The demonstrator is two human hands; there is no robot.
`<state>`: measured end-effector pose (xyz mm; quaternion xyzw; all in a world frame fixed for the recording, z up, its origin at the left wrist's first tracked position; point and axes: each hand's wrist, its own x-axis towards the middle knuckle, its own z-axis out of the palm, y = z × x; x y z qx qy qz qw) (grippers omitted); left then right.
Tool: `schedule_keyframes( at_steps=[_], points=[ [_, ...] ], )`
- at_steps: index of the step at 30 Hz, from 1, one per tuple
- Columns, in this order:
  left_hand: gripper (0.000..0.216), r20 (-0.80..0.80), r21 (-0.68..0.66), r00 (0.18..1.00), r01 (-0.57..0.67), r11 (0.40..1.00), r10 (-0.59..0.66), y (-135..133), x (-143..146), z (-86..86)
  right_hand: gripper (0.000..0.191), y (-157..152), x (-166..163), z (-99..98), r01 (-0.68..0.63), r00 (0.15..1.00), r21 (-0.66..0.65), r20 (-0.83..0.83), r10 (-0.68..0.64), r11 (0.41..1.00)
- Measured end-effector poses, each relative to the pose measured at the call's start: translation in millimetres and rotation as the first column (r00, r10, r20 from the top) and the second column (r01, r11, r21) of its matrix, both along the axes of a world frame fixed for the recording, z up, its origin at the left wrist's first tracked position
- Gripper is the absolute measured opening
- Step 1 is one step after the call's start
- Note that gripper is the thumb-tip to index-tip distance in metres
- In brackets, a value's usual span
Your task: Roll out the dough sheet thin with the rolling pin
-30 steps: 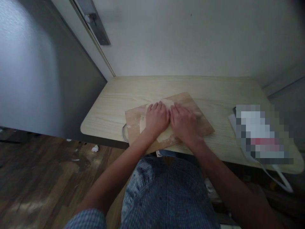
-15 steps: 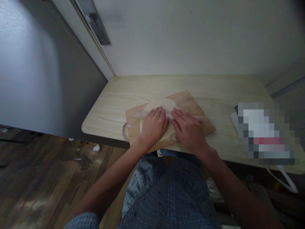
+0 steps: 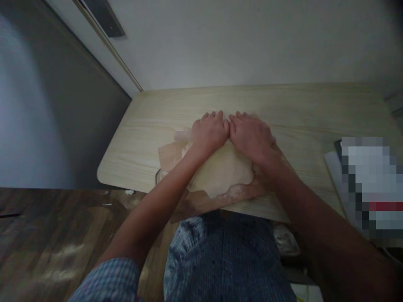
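A pale sheet of dough (image 3: 222,170) lies flattened on a wooden board (image 3: 197,203) dusted with flour. Across its far part rests a rolling pin (image 3: 181,135), mostly covered by my hands; its left end shows. My left hand (image 3: 210,131) presses on the pin from above, fingers bent over its far side. Close beside it, thumbs almost touching, my right hand (image 3: 250,133) is closed over the pin in the same way. The board's metal handle (image 3: 157,176) sticks out at the left, partly behind my left forearm.
The board sits on a light wood-grain table (image 3: 126,147) against a white wall (image 3: 239,42). A blurred-out object (image 3: 368,180) stands at the table's right. White scraps (image 3: 129,192) lie on the wooden floor (image 3: 63,243) at the left.
Both hands have pushed the rolling pin away from me toward the board's far edge. More of the dough's near part now shows. The view has shifted slightly.
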<state>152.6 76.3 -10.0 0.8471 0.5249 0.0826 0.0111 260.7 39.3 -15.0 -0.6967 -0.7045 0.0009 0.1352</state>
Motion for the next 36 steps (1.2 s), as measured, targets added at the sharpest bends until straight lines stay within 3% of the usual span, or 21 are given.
schedule_keyframes(
  at_steps=[7,11,22,26,30,36],
  points=[
    [0.040,-0.002,-0.075,0.999,-0.045,0.996,0.045,21.5,8.7,1.6,0.044,22.6,6.7,-1.4,0.049,0.999,-0.063,-0.010,-0.049,0.997],
    [0.040,-0.028,-0.065,0.997,-0.075,0.995,0.073,20.5,8.6,2.0,0.044,20.8,6.4,-2.4,0.056,0.998,-0.064,-0.001,-0.056,0.996],
    [0.041,0.011,0.169,0.998,0.063,0.984,-0.066,-48.7,-16.5,-5.5,0.046,-45.5,-14.7,-7.3,-0.033,0.998,0.157,0.052,0.025,0.987],
    [0.037,0.004,0.148,0.981,0.190,0.971,-0.192,-69.1,-34.8,-5.2,0.043,-73.1,-10.1,-5.6,-0.199,0.979,0.171,0.088,0.186,0.965],
    [0.041,-0.047,0.071,0.940,0.339,0.938,-0.337,-75.3,-62.6,-0.2,0.042,-87.3,12.4,-5.1,-0.453,0.884,0.119,0.184,0.429,0.883],
    [0.044,-0.172,-0.073,0.769,0.613,0.787,-0.615,-58.6,-93.9,10.4,0.040,-79.4,39.9,-9.5,-0.677,0.720,0.081,0.279,0.636,0.731]
  ],
)
